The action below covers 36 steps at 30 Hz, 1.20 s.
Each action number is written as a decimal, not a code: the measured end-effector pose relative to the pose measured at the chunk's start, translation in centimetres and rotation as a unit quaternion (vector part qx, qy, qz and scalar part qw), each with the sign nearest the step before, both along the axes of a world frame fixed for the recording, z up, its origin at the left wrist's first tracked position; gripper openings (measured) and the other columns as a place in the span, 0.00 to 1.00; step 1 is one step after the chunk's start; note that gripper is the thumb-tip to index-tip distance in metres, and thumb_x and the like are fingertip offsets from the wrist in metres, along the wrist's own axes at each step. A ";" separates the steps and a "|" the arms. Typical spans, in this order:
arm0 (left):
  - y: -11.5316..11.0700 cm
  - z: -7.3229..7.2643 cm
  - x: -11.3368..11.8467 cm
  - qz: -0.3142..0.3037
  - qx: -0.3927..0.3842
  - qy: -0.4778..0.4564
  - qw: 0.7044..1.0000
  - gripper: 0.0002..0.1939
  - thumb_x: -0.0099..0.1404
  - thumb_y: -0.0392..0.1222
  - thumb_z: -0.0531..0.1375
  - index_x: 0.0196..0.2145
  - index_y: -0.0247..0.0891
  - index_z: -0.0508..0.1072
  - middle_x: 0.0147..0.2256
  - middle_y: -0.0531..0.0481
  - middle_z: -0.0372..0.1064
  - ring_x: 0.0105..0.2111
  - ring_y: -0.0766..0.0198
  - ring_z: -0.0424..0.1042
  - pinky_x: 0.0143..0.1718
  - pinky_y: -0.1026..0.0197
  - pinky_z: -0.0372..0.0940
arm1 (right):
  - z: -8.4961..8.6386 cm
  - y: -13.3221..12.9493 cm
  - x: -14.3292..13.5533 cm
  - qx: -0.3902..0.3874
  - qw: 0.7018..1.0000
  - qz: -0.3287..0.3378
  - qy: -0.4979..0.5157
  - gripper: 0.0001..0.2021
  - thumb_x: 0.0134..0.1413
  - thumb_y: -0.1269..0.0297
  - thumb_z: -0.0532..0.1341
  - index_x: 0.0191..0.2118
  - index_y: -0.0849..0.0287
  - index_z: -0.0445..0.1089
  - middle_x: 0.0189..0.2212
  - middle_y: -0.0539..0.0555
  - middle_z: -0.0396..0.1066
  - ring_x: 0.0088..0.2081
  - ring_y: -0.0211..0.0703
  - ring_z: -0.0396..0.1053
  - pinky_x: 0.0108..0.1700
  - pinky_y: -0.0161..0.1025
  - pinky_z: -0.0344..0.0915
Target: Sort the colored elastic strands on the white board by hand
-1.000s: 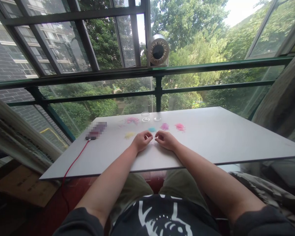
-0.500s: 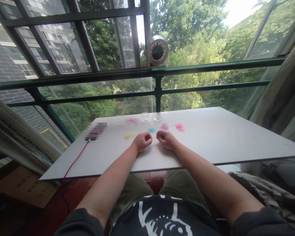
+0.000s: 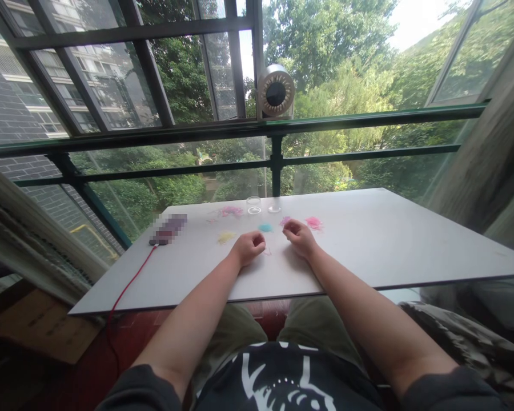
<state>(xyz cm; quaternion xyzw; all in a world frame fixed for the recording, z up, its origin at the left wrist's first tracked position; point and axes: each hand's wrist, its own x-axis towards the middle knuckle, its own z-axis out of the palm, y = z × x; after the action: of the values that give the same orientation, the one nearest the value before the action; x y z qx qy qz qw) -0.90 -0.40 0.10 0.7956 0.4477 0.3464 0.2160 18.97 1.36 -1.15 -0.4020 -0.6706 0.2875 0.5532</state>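
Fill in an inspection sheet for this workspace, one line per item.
Surface: white tabletop, flat.
Work things: yellow pile, blue pile, purple pile, red-pink pile and pink-purple pile; clear round container, small clear dish beside it.
Clutter: pixelated object at left; faint pink strands between the hands.
Hands: left hand curled on the table; right hand curled, partly covering the purple pile; any contents too small to tell.
Cables: red cable from the pixelated object over the near edge.
Surroundings: green railing, round-faced device above it, cardboard box lower left.
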 end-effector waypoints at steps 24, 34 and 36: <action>0.2 -0.5 -0.1 0.005 0.010 -0.021 1.000 0.05 0.53 0.39 0.54 0.25 0.36 0.67 0.22 0.55 0.63 0.23 0.71 0.59 0.25 0.68 0.56 | 0.0 0.0 0.3 -0.013 1.000 -0.018 0.007 0.07 0.42 0.60 0.57 0.25 0.59 0.62 0.17 0.45 0.56 0.20 0.33 0.52 0.23 0.33 0.49; 0.2 -0.4 -0.4 0.021 0.017 -0.034 0.999 0.04 0.52 0.37 0.54 0.23 0.35 0.66 0.21 0.56 0.60 0.23 0.71 0.58 0.25 0.68 0.56 | -0.5 0.9 1.1 -0.028 0.996 -0.063 0.065 0.07 0.42 0.60 0.57 0.25 0.58 0.60 0.15 0.44 0.53 0.18 0.33 0.50 0.21 0.33 0.47; 0.2 -0.4 -0.5 0.028 0.014 -0.036 0.999 0.04 0.52 0.38 0.53 0.23 0.35 0.66 0.21 0.56 0.60 0.23 0.71 0.58 0.25 0.68 0.56 | -0.6 1.3 1.7 -0.041 0.993 -0.078 0.077 0.08 0.42 0.60 0.57 0.25 0.58 0.60 0.14 0.44 0.54 0.18 0.33 0.50 0.20 0.33 0.47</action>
<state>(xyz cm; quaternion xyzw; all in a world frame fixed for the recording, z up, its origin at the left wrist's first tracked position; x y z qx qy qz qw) -1.39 -0.18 -0.28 0.7728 0.4566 0.3867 0.2113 20.62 2.61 -1.76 -0.4524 -0.5804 0.3008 0.6065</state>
